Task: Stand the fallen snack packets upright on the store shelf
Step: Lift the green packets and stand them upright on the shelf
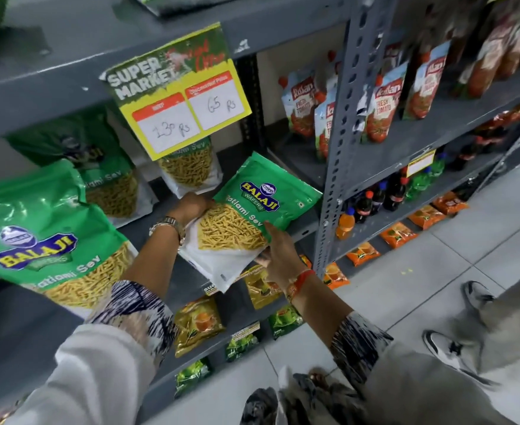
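Sev pkt [254, 216] tilted, gripped both sides: L hand [191, 207], R hand [278, 250] fingers closed.

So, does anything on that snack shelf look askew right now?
Yes. The snack packet held by the left hand and right hand is tilted, not upright. The price sign on the shelf edge above hangs crooked.

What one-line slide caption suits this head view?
Both hands, left hand and right hand, hold a tilted green-and-white Balaji Ratlami Sev packet at the grey metal store shelf.
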`<state>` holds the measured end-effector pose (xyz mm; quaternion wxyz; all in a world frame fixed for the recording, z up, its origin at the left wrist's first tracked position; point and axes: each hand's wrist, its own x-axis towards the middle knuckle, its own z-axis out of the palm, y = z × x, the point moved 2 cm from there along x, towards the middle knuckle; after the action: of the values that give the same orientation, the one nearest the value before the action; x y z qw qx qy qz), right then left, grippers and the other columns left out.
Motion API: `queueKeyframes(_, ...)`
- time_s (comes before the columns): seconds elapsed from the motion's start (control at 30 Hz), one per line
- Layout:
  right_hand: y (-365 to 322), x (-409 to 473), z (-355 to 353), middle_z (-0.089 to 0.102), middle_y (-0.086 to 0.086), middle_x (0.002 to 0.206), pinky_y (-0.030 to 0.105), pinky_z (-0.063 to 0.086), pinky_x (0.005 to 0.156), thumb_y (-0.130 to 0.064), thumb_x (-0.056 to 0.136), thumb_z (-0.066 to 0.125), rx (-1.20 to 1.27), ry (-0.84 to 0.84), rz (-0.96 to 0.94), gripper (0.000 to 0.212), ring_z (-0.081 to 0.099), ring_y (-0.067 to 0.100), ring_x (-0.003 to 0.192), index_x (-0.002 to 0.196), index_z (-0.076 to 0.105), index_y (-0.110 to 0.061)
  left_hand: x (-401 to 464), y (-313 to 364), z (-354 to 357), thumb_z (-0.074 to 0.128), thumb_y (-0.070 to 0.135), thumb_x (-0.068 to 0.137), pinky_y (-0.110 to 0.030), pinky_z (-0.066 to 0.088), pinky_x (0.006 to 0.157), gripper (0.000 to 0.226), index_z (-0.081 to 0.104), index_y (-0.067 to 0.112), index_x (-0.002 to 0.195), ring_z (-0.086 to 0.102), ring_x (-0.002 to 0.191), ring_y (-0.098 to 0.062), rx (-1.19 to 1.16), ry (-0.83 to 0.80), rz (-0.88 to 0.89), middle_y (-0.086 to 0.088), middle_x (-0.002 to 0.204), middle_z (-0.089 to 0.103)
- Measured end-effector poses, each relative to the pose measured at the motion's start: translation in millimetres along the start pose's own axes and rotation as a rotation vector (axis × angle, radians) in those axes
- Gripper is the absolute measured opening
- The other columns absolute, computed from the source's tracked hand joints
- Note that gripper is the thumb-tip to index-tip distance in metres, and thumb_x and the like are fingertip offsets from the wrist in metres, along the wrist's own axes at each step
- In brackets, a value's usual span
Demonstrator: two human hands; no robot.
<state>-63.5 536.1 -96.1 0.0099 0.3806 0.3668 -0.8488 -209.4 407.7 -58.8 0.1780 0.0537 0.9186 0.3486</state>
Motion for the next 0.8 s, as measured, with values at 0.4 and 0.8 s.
queueKeyframes(0.4, -23.9, -37.0, 5.4, 0.062, 0.015, 0.128, 0.05, 0.043, 0.105, -0.039, 0.083, 0.065, -0.269, -0.08, -0.505, 0.048, 0.057, 0.03, 0.119, 0.119, 0.059, -0.009, -99.1, -42.4, 1.0, 0.051, 0.015, 0.09, -0.031, 0.042, 0.066, 0.022, 0.061, 0.012, 0.07, 0.052, 0.072, -0.022, -0.714, 0.304, -0.177, -0.013, 0.077, 0.059)
queueKeyframes(0.8, -20.1, -43.6, 13.7, 0.075, -0.012, 0.077, 0.023, 0.056, 0.072, -0.027, 0.087, 0.063, -0.275, -0.284, -0.703, 0.011, 0.07, 0.003, 0.078, 0.081, 0.072, -0.026, -155.9, -60.1, -1.2, 0.047, 0.007, 0.091, -0.034, 0.042, 0.073, 0.011, 0.057, 0.009, 0.092, 0.047, 0.073, -0.018, -1.026, 0.354, -0.078, -0.001, 0.071, 0.05)
